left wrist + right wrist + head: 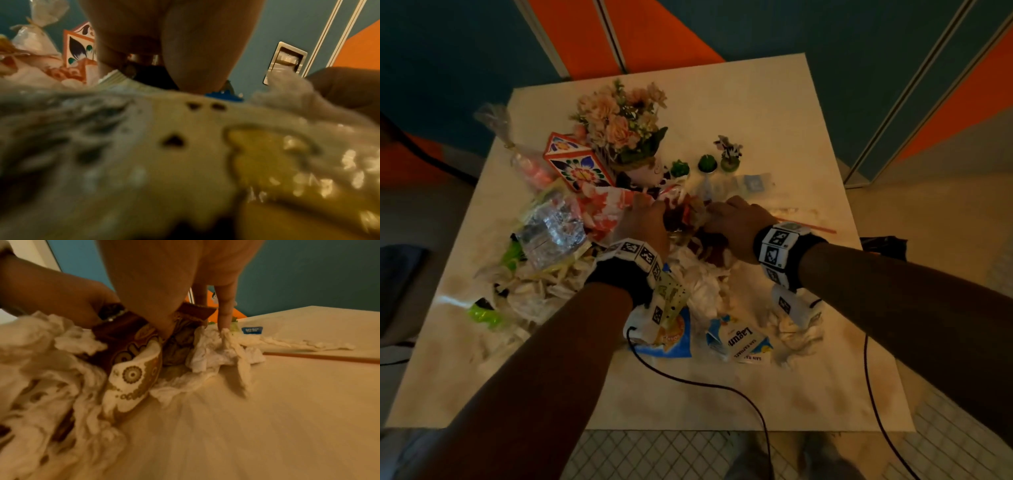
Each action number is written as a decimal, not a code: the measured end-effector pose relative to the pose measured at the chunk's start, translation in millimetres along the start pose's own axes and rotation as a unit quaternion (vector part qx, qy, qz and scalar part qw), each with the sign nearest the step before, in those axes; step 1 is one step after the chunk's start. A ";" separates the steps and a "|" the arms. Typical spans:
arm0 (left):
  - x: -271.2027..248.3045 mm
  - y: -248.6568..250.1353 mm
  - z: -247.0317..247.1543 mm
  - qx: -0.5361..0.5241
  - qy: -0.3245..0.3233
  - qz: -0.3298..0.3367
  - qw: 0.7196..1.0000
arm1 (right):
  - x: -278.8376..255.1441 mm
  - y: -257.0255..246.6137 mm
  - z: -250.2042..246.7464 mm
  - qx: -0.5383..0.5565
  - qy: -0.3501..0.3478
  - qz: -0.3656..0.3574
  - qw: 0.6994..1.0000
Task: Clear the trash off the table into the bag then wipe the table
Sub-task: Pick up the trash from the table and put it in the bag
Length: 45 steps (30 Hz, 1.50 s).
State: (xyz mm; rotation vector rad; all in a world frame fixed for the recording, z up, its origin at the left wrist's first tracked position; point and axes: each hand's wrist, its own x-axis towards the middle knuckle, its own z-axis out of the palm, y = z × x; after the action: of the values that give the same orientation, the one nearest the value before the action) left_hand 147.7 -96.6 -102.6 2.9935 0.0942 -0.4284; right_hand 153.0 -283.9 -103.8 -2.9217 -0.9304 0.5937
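Hands meet at the far middle of the trash pile: left hand [645, 222] and right hand [736, 224] both grip the brown wrapper [131, 356] between them.

Before me: a pink flower bouquet [619, 123], a floral patterned box [577, 162] beside it, and two green cactus figures [693, 166] nearby
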 end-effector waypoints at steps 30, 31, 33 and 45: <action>-49.8 -0.3 -119.2 -0.333 0.283 0.032 0.899 | -84.5 45.6 -78.6 0.371 0.263 0.131 0.881; -50.8 1.5 -124.3 -0.344 0.286 0.035 0.893 | -88.7 45.7 -82.0 0.384 0.268 0.139 0.873; -52.6 7.2 -134.8 -0.375 0.283 0.041 0.882 | -94.8 49.4 -86.1 0.409 0.277 0.158 0.855; -73.8 77.9 -151.5 -0.391 0.265 0.034 0.881 | -136.8 82.7 -71.2 0.572 0.278 0.237 0.735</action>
State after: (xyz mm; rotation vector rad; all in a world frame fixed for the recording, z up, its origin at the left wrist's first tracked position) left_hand 124.8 -158.5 71.0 2.2060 0.1616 0.3767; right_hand 121.9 -421.7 -0.6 -1.8832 0.2657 0.1217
